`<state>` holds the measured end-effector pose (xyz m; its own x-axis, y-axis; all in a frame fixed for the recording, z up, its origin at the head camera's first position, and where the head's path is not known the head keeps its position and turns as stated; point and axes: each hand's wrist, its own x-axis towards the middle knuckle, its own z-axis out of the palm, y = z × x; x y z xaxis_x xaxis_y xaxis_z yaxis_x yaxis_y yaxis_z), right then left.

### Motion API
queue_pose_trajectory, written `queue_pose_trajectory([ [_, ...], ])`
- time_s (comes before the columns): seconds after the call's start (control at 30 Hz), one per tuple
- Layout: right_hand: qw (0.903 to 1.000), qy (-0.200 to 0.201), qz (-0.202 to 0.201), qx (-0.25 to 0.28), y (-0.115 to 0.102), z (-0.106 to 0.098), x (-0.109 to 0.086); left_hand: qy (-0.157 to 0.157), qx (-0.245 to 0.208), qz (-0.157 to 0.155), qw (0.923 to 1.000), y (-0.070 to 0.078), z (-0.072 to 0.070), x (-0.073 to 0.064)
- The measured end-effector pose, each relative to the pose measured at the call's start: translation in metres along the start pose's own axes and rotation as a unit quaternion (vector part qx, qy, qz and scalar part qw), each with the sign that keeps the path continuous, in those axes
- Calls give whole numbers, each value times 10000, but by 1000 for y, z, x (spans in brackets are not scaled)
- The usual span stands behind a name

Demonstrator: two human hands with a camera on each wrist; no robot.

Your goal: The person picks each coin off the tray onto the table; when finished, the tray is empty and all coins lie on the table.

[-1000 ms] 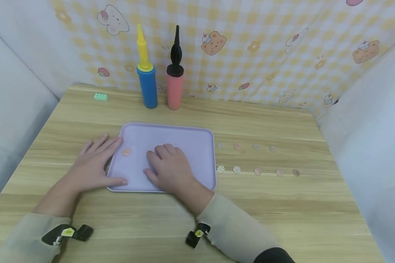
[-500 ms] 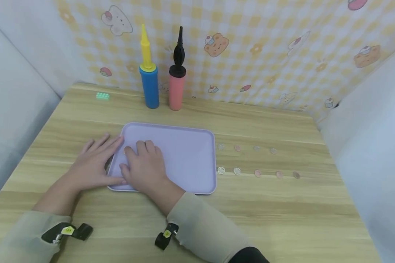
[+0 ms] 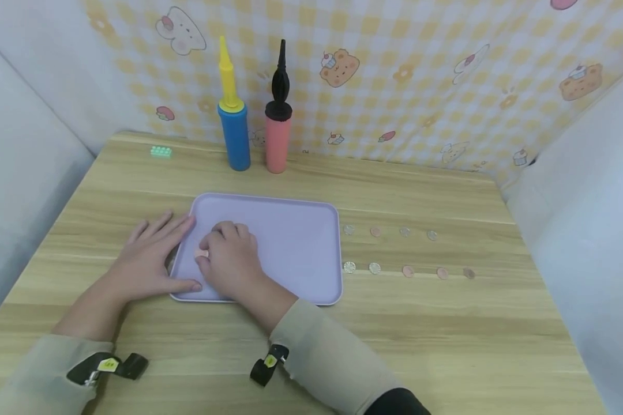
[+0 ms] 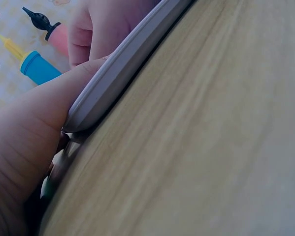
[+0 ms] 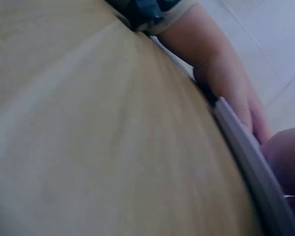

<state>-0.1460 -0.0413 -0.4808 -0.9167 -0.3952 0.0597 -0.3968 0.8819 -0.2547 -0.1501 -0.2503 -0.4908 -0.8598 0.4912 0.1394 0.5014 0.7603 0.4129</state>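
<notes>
A lilac tray (image 3: 296, 248) lies on the wooden table. Over its left part, my right hand (image 3: 232, 259) pinches a copper-coloured coin (image 3: 201, 253) between thumb and index finger, the other fingers curled. My left hand (image 3: 147, 259) rests at the tray's left edge, fingers spread, with its thumb on the front left corner. In the left wrist view the left thumb (image 4: 88, 73) lies over the tray's rim (image 4: 113, 73). The right wrist view shows the left hand (image 5: 226, 78) beyond the tray edge (image 5: 255, 162), the right hand only partly in sight.
Right of the tray, silver and copper coins (image 3: 407, 271) lie in two rows on the table (image 3: 420, 334). Behind it stand a blue pump with a yellow nozzle (image 3: 235, 138) and a pink pump with a black nozzle (image 3: 277, 144). A mint toy brick (image 3: 161, 151) sits back left.
My right hand has moved left across the tray to the copper coin and now pinches it, drawing it slightly toward the front. The left hand has stayed at the tray's edge.
</notes>
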Motion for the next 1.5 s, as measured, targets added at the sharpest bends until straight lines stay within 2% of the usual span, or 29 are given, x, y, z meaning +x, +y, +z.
queue_pose_trajectory([
  [0.07, 9996, -138, 92, 235, 1, -3, 0, -6, 4, 4, 10000, 0, 1, 1],
  [0.17, 9993, -107, -28, 348, 2, -4, 0, 1, -15, 21, 10000, -1, 1, 1],
  [0.3, 9969, 157, -673, 389, 4, -3, 0, 23, -78, 47, 10000, -1, 1, 0],
  [0.43, 9873, 401, -1480, 414, 6, -3, -1, 63, -124, 48, 9999, -2, 1, 0],
  [0.53, 9800, 630, -1798, 576, 8, -2, -2, 108, -121, 57, 9999, -2, 1, 1],
  [0.67, 9718, 828, -1690, 1420, 11, -1, -2, 114, -118, 56, 9999, -3, 1, 2],
  [0.77, 9672, 817, -1501, 1881, 12, -1, -1, 86, -132, 46, 9999, -3, 1, 2],
  [0.9, 9662, 739, -1453, 1999, 12, -1, -1, 66, -160, 39, 9998, -3, 1, 1],
  [1.0, 9596, 816, -1425, 2283, 12, 0, 0, 75, -193, 20, 9998, -3, 1, 0],
  [1.3, 9286, 1245, -863, 3388, 13, -1, -1, 101, -213, 7, 9997, -3, 1, 0],
  [1.5, 9256, 1216, -502, 3548, 13, -3, -3, 58, -167, -5, 9998, -2, 2, 0],
])
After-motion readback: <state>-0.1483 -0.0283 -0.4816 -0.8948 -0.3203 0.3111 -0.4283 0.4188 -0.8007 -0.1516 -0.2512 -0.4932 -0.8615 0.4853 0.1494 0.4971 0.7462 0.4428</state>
